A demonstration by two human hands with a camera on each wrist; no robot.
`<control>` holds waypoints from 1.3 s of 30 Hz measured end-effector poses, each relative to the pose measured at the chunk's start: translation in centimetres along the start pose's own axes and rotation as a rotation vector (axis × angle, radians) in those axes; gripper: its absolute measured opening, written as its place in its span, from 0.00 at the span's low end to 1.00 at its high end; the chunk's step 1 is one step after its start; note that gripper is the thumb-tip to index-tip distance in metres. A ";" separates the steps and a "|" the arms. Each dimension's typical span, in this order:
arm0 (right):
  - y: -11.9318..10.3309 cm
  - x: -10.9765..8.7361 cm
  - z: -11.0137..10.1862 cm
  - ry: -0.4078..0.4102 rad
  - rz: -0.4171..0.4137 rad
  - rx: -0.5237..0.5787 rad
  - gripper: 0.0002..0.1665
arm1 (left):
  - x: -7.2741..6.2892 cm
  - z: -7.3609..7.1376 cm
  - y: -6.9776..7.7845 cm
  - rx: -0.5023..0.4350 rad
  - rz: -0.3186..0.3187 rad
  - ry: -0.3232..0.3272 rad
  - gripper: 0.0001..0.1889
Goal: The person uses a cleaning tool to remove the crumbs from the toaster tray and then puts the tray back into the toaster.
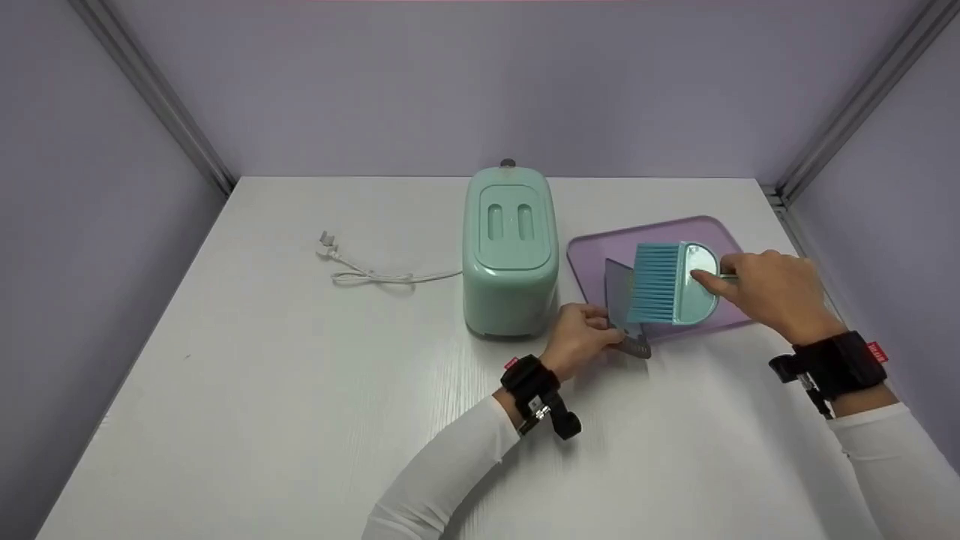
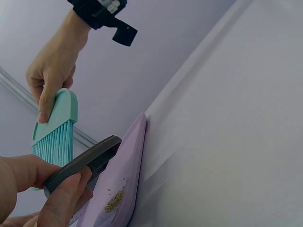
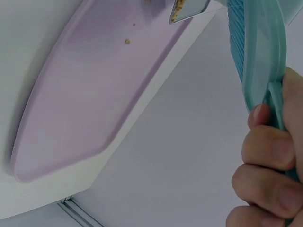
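My left hand (image 1: 581, 337) pinches the dark grey handle (image 2: 78, 163) of a small dustpan (image 1: 618, 289), which stands tilted over the purple tray (image 1: 709, 231). Brownish crumbs (image 3: 177, 8) lie along the pan's edge in the right wrist view. My right hand (image 1: 776, 292) grips the handle of a teal brush (image 1: 699, 285), its thumb on the flat head. The brush's blue bristles (image 1: 654, 283) point left and overlap the pan in the head view. More crumbs (image 2: 114, 202) lie on the tray in a small heap, with a few scattered bits.
Left of the tray stands a mint-green toaster (image 1: 514, 292) with a lidded top, close to my left hand. Its white cord (image 1: 386, 277) runs left over the white table (image 1: 300, 405) to a plug (image 1: 328, 247). Pale walls (image 1: 480, 82) enclose the table at the back and sides.
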State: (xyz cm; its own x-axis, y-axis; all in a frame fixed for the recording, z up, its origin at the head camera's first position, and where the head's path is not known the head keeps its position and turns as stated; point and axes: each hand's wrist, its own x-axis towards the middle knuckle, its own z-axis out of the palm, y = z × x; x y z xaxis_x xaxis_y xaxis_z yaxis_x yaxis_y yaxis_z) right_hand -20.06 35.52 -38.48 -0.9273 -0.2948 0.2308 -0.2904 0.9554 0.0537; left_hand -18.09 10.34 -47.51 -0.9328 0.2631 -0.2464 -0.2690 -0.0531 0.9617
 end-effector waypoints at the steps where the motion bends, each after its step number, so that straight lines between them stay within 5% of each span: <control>1: -0.3 -0.1 0.0 0.005 -0.014 -0.005 0.32 | 0.0 0.0 0.0 0.005 0.000 0.000 0.25; 15: -0.8 -0.7 0.5 0.045 -0.118 -0.053 0.26 | 0.2 -0.1 0.0 -0.041 -0.003 -0.011 0.25; 29: 0.9 -0.1 0.8 0.055 -0.067 -0.094 0.29 | 0.1 0.2 -0.1 0.042 -0.009 0.035 0.23; 39: 0.1 -0.9 -1.3 0.002 -0.059 -0.061 0.30 | 0.1 0.2 -0.3 -0.006 0.011 0.015 0.26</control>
State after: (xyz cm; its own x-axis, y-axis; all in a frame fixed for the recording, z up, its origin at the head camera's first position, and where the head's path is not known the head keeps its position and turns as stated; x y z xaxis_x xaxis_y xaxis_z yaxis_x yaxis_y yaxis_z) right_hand -18.96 35.93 -37.42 -0.9086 -0.3508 0.2269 -0.3296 0.9356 0.1265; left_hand -18.07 10.54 -47.81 -0.9391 0.2479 -0.2380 -0.2605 -0.0620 0.9635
